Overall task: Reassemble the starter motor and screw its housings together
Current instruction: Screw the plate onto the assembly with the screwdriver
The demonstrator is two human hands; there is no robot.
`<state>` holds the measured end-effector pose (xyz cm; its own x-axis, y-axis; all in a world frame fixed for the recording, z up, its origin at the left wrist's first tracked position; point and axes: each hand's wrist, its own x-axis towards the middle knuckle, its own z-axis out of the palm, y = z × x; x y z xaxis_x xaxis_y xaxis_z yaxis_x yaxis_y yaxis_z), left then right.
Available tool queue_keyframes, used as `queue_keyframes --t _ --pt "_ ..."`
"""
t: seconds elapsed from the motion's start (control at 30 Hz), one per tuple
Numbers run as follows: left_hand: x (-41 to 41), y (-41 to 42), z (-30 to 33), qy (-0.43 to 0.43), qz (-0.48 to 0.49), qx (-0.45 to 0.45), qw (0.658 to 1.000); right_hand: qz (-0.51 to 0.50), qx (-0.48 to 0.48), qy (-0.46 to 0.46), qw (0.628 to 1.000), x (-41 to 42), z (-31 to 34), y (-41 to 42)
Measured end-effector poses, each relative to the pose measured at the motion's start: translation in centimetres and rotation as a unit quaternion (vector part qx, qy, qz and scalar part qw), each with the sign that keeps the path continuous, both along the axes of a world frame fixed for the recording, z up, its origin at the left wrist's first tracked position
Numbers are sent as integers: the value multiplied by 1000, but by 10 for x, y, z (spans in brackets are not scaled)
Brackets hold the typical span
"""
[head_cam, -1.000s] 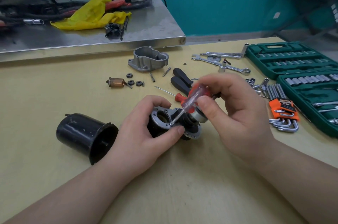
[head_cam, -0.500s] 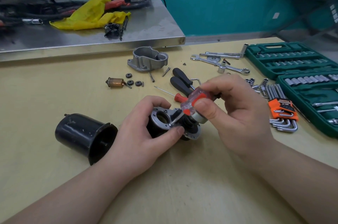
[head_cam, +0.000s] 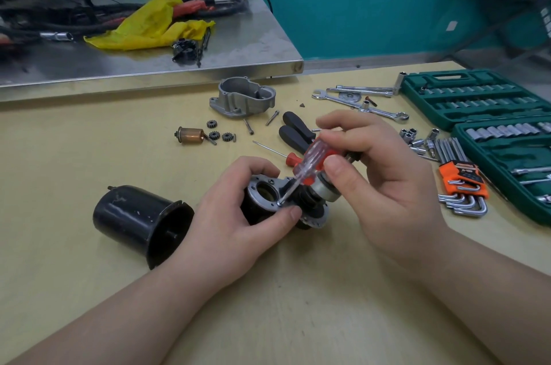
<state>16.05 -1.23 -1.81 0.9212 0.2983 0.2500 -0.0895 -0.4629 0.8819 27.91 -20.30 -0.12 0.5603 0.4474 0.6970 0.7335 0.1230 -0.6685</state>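
Now starter motor [head_cam: 286,203]: black body, silver flange, lying sideways.

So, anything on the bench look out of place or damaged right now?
Nothing looks damaged or spilled. The left hand grips the motor assembly while the right hand holds the screwdriver on its flange. The black housing lies on its side; three small gears and loose screws wait nearby.
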Motion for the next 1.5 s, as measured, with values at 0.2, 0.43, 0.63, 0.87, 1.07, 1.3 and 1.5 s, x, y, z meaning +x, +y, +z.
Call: queue_keyframes --t 0.2,0.43,0.63,0.87,1.07,1.3,1.5 --pt "0 -1 0 -3 -3 -7 1000 -5 6 20 1000 -3 4 2" --pt "0 -1 1 2 6 1 1000 -7 -14 4 1000 0 -1 -2" --pt "-1 -2 2 2 3 5 1000 -9 8 7 1000 -3 5 1" --pt "0 -1 0 4 7 5 1000 -9 -9 21 1000 -2 3 -1" --pt "0 -2 1 2 7 4 1000 0 -2 12 1000 -3 6 0" --pt "0 -2 1 6 10 -4 1000 8 -31 20 999 2 8 -1" --pt "-2 -3 1 -2 7 21 1000 -12 -49 9 999 -1 11 -1"
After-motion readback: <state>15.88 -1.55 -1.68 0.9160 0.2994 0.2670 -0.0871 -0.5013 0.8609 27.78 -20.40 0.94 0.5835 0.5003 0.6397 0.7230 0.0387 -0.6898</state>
